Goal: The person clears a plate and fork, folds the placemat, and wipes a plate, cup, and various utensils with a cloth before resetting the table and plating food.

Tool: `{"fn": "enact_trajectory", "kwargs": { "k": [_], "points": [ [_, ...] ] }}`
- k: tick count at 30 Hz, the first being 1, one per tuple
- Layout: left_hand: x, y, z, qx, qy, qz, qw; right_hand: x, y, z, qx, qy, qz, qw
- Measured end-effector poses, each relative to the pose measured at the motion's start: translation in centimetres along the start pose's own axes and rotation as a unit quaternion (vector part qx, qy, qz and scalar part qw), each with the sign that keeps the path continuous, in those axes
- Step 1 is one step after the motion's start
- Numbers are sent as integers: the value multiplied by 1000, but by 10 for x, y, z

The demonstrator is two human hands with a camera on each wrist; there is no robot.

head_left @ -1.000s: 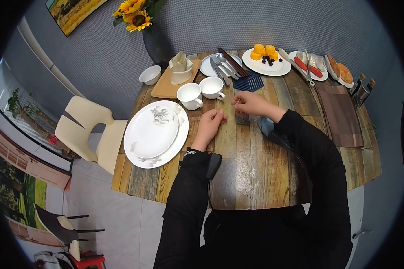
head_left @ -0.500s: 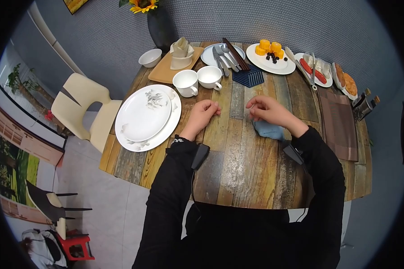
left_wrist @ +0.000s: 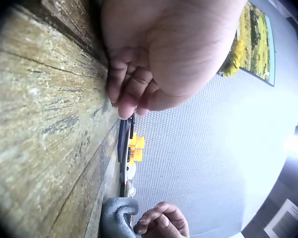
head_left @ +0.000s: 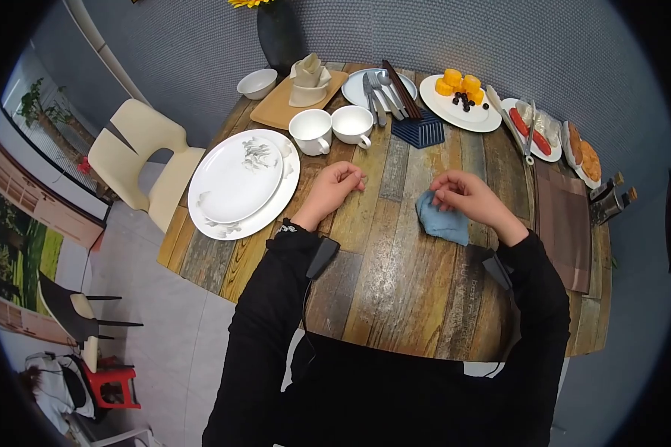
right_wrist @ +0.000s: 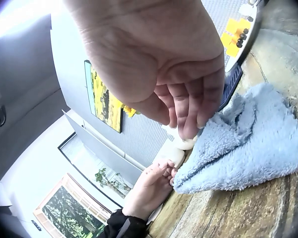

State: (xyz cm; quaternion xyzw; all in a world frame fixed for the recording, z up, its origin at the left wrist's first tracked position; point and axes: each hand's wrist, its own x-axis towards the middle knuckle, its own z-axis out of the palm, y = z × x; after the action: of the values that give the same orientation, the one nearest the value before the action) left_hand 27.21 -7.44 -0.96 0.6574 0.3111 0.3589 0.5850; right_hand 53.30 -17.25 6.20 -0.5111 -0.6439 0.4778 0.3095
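Observation:
My left hand point(head_left: 333, 191) rests low over the wooden table in front of the two white cups, its fingers loosely bent and nothing in them. Over a folded blue cloth point(head_left: 443, 222) hovers my right hand point(head_left: 470, 200), also with loosely bent fingers. In the right wrist view the fluffy cloth point(right_wrist: 253, 144) lies on the table just beyond the fingertips, and no fingers grip it. One white cup point(head_left: 310, 131) stands left of the other cup point(head_left: 350, 124). Two stacked plates with grey patterns point(head_left: 238, 182) lie left of my left hand.
Along the back stand a wooden tray point(head_left: 267, 110) with a folded napkin, a plate with cutlery and chopsticks, and a plate point(head_left: 488, 121) of corn and berries. A dark blue mat point(head_left: 419, 135) lies before them. At right are sausages, bread, a brown placemat point(head_left: 563, 223) and bottles.
My right hand has moved right and towards me, from near the cups to over the cloth. My left hand has shifted slightly left. The head view has tilted down.

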Motion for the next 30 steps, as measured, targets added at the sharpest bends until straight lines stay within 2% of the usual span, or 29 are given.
{"fn": "enact_trajectory", "kwargs": {
  "k": [6, 15, 30],
  "points": [
    [-1, 2, 0, 17, -5, 13, 1000, -1, 6, -4, 3, 0, 15, 1000],
    [-2, 0, 2, 4, -15, -11, 1000, -4, 11, -2, 17, -7, 18, 1000],
    [-3, 6, 4, 10, -9, -19, 1000, -17, 13, 10, -132, -23, -42, 990]
  ]
}}
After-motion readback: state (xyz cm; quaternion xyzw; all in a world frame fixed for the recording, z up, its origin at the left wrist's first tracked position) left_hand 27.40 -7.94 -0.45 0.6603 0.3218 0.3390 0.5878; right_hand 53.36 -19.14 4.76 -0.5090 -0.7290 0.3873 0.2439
